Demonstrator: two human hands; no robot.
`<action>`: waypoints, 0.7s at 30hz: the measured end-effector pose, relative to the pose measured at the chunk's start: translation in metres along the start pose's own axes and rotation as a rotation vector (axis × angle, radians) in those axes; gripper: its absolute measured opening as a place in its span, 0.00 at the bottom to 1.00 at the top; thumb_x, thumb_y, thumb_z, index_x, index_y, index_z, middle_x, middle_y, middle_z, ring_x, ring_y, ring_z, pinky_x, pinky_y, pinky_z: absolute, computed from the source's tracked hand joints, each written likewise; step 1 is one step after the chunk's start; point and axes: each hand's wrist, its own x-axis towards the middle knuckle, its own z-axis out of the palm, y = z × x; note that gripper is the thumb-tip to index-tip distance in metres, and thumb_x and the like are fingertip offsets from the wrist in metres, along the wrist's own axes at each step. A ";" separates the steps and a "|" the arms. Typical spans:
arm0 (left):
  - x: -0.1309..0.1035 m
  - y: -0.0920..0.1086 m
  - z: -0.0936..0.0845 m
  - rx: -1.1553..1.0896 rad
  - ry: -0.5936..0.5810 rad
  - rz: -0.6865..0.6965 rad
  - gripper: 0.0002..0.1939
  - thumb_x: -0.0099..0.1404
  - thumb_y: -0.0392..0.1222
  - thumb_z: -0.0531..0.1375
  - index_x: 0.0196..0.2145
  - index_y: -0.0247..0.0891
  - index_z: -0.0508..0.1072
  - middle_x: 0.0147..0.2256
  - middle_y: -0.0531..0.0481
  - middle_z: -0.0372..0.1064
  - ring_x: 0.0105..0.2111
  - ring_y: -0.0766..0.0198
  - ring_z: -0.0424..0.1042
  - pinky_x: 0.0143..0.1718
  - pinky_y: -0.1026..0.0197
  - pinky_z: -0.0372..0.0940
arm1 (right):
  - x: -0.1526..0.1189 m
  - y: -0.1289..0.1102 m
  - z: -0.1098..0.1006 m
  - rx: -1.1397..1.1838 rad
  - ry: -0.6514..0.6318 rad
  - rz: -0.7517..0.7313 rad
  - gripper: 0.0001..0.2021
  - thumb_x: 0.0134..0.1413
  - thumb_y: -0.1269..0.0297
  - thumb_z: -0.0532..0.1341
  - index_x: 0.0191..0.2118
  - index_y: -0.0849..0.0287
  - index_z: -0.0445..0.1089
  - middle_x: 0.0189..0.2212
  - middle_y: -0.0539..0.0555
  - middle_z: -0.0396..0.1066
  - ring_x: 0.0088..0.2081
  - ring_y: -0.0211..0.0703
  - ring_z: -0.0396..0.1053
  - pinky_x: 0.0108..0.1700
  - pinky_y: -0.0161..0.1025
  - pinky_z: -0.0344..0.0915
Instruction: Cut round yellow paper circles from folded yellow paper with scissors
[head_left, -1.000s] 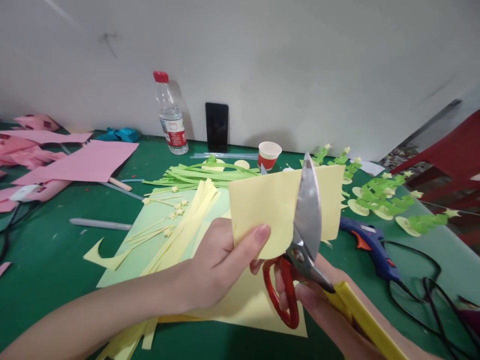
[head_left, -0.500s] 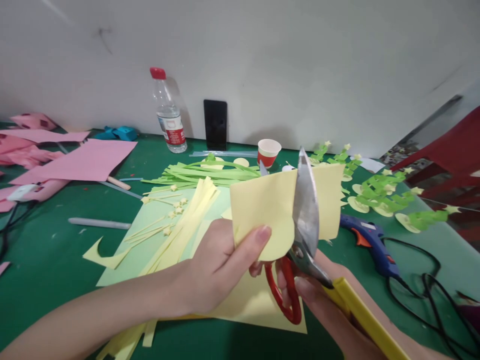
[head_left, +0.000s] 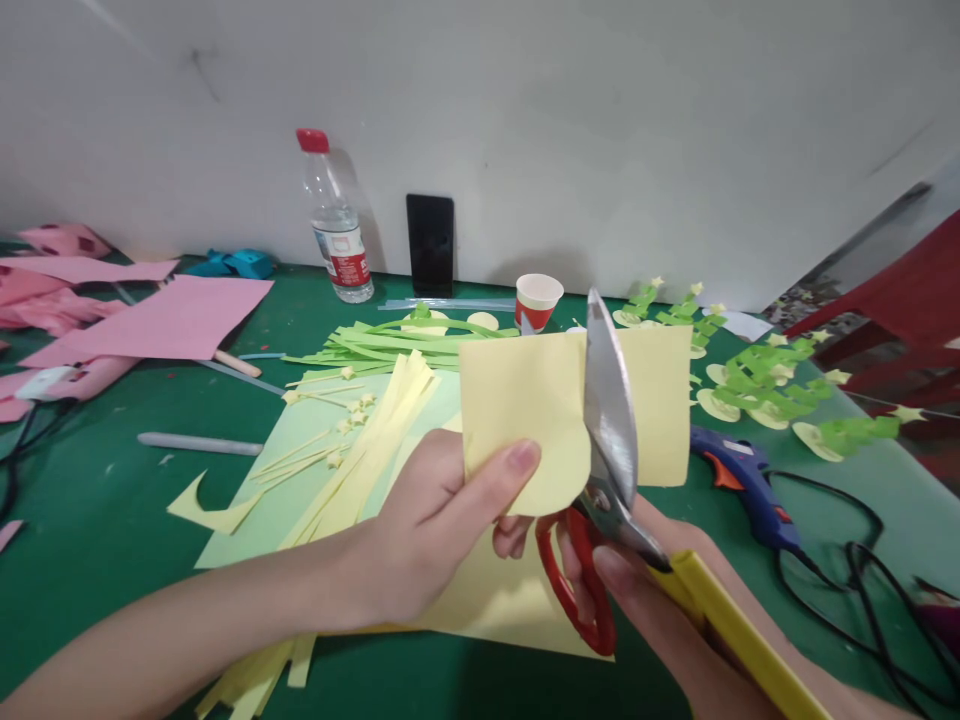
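A piece of pale yellow paper (head_left: 517, 390) is pinched at its lower left by my left hand (head_left: 435, 520), thumb in front. Its lower edge near the scissors is cut into a rounded curve. My right hand (head_left: 660, 590) grips the scissors (head_left: 611, 410), which have a red loop and a yellow-covered handle. One blade stands upright in front of the paper; most of the other is hidden behind it. Below the hands lies a larger yellow sheet (head_left: 510, 610). Yellow paper strips (head_left: 375, 460) and small star-tipped strips (head_left: 352, 425) rest on a light green sheet (head_left: 289, 440).
Behind stand a water bottle (head_left: 341, 240), a dark phone (head_left: 431, 245) and a paper cup (head_left: 538, 300). Green strips (head_left: 360, 345) lie before them. Rightward are a blue glue gun (head_left: 750, 490) with its cord and curly green paper pieces (head_left: 787, 385). Pink sheets (head_left: 172, 320) lie left.
The scissors' red loop has moved slightly down and right, apparently spreading the handles a little. The paper has turned slightly and sits more level. My left hand keeps its pinch.
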 end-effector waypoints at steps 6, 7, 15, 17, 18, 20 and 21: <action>0.001 0.000 -0.001 -0.096 -0.017 -0.016 0.19 0.65 0.41 0.45 0.17 0.38 0.60 0.17 0.56 0.55 0.19 0.69 0.60 0.24 0.66 0.59 | 0.003 -0.003 -0.003 -0.122 0.017 -0.035 0.15 0.60 0.55 0.45 0.45 0.48 0.64 0.19 0.49 0.62 0.19 0.43 0.61 0.21 0.39 0.61; 0.001 0.000 -0.001 -0.105 -0.016 -0.015 0.19 0.65 0.41 0.45 0.17 0.37 0.60 0.17 0.56 0.55 0.19 0.69 0.60 0.24 0.66 0.59 | 0.003 -0.004 -0.005 -0.125 -0.010 -0.022 0.15 0.60 0.55 0.45 0.46 0.48 0.64 0.20 0.49 0.63 0.19 0.43 0.62 0.21 0.40 0.62; 0.000 0.003 -0.002 -0.164 -0.004 -0.034 0.20 0.64 0.41 0.47 0.16 0.37 0.59 0.14 0.56 0.53 0.17 0.70 0.59 0.21 0.66 0.59 | 0.003 -0.013 -0.012 -0.149 -0.030 -0.029 0.11 0.59 0.61 0.48 0.42 0.50 0.65 0.20 0.48 0.64 0.20 0.41 0.63 0.22 0.37 0.64; 0.001 0.004 -0.002 -0.177 0.001 -0.035 0.19 0.63 0.41 0.48 0.15 0.37 0.59 0.14 0.57 0.53 0.16 0.70 0.59 0.20 0.67 0.58 | 0.003 -0.012 -0.012 -0.166 -0.024 -0.048 0.10 0.59 0.63 0.48 0.37 0.51 0.65 0.19 0.48 0.63 0.19 0.40 0.62 0.22 0.36 0.64; 0.001 0.006 -0.003 -0.177 0.002 -0.036 0.19 0.62 0.41 0.48 0.14 0.36 0.59 0.13 0.57 0.53 0.16 0.70 0.59 0.19 0.67 0.58 | 0.003 -0.012 -0.013 -0.168 -0.038 -0.057 0.10 0.58 0.64 0.47 0.34 0.52 0.64 0.19 0.47 0.62 0.19 0.39 0.62 0.21 0.35 0.63; 0.002 0.008 -0.004 -0.169 0.001 -0.041 0.19 0.62 0.41 0.49 0.14 0.36 0.59 0.13 0.57 0.52 0.16 0.71 0.59 0.18 0.67 0.57 | 0.003 -0.012 -0.014 -0.162 -0.052 -0.074 0.10 0.57 0.66 0.47 0.30 0.53 0.63 0.19 0.48 0.63 0.19 0.38 0.63 0.21 0.34 0.65; 0.002 0.009 -0.005 -0.158 0.009 -0.041 0.19 0.62 0.41 0.49 0.15 0.36 0.59 0.13 0.57 0.52 0.15 0.71 0.58 0.18 0.67 0.57 | 0.003 -0.012 -0.014 -0.167 -0.046 -0.082 0.09 0.56 0.67 0.48 0.29 0.53 0.63 0.20 0.48 0.65 0.20 0.38 0.65 0.22 0.33 0.66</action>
